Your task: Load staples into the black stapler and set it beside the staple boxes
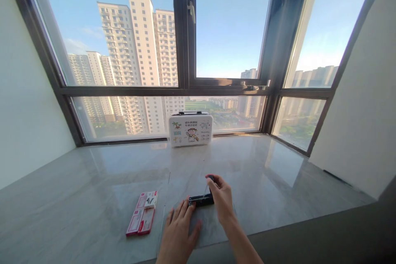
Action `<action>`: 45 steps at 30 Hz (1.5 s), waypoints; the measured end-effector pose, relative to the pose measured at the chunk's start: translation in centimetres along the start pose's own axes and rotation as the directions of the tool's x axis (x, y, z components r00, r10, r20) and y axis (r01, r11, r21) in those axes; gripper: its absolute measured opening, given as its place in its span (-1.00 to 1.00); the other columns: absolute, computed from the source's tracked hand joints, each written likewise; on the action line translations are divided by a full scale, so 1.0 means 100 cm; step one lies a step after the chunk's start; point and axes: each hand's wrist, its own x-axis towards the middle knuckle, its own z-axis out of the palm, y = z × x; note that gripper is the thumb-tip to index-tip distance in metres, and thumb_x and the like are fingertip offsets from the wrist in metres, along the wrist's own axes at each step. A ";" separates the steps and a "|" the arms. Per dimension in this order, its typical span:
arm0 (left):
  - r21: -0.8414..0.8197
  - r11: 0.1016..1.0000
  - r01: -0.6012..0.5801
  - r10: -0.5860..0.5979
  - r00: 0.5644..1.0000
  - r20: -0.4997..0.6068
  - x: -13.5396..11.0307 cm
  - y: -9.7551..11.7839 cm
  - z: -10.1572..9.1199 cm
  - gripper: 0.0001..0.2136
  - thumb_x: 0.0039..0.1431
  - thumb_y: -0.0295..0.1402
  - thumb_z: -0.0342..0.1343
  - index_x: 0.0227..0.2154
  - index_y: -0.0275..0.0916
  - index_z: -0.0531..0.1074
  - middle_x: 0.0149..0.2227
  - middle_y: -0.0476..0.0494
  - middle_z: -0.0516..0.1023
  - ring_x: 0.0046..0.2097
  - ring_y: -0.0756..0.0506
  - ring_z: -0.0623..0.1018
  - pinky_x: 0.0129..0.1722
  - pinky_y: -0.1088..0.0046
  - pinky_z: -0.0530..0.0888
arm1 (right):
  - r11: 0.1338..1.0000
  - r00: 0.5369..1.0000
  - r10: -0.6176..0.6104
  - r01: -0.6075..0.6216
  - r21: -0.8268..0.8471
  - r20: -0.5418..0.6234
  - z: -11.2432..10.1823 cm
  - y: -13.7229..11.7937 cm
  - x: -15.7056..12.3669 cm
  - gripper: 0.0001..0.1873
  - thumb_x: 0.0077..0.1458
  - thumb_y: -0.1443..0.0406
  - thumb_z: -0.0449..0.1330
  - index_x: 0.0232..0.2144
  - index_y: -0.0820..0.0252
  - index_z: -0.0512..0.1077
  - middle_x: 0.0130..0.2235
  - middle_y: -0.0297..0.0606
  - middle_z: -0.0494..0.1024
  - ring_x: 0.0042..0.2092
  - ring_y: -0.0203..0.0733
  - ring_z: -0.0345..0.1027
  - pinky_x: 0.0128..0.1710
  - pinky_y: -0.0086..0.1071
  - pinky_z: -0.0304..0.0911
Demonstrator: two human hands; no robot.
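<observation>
A black stapler (pixel 201 201) lies on the grey marble sill, its top part raised at the right end with a red tip showing. A thin shiny strip runs between the raised part and the body. My right hand (pixel 222 195) is closed around the raised part, its fingers hiding some of it. My left hand (pixel 182 227) rests with fingers stretched out and spread, the fingertips at the stapler's left end. To the left of that hand lie small red-and-white boxes (pixel 142 214) side by side, one with a stapler-like picture on it.
A white case (pixel 190 130) with cartoon prints and a dark handle stands upright at the back against the window. The marble sill (pixel 102 181) ends at a front edge near my forearms. Dark window frames (pixel 185 49) and white side walls (pixel 355 132) enclose the sill.
</observation>
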 end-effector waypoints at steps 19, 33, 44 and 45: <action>0.137 0.955 0.262 -0.211 0.929 -0.306 -0.061 -0.065 -0.010 -0.68 0.27 -0.29 -0.02 0.00 0.12 0.52 0.29 -0.09 0.32 0.31 -0.32 0.27 0.29 -0.22 0.11 | 0.888 0.918 0.262 -0.108 -0.448 0.299 -0.081 0.032 -0.042 -0.61 0.13 0.00 0.14 -0.20 0.16 0.51 -0.51 -0.37 0.51 -0.54 -0.25 0.34 -0.54 -0.41 0.16; -0.491 0.868 -0.072 0.052 0.997 -0.055 -0.002 -0.012 -0.016 -0.55 0.12 -0.32 0.23 0.10 -0.04 0.37 -0.03 -0.09 0.57 0.06 -0.17 0.52 0.12 0.28 0.39 | 0.812 0.887 0.196 0.093 -0.576 0.419 -0.040 0.039 -0.030 -0.76 0.18 0.17 0.16 -0.43 0.21 0.44 -0.47 -0.33 0.51 -0.41 -0.26 0.34 -0.45 -0.45 0.09; -0.651 0.757 -0.059 0.009 0.997 -0.079 0.000 -0.018 -0.010 -0.56 0.09 -0.33 0.26 0.06 -0.05 0.42 -0.04 -0.11 0.55 0.00 -0.17 0.55 0.09 0.26 0.47 | 0.710 0.912 0.213 0.103 -0.696 0.352 -0.105 0.017 -0.001 -0.75 0.13 0.11 0.20 -0.37 0.18 0.48 -0.51 -0.34 0.48 -0.44 -0.21 0.33 -0.45 -0.41 0.05; -0.648 0.760 -0.059 0.010 0.997 -0.080 0.000 -0.017 -0.010 -0.55 0.09 -0.33 0.26 0.08 -0.05 0.41 -0.03 -0.12 0.54 0.01 -0.17 0.55 0.10 0.25 0.46 | 0.684 0.918 0.167 0.155 -0.713 0.360 -0.101 0.009 -0.002 -0.76 0.11 0.11 0.22 -0.33 0.16 0.51 -0.49 -0.34 0.50 -0.41 -0.20 0.34 -0.42 -0.40 0.04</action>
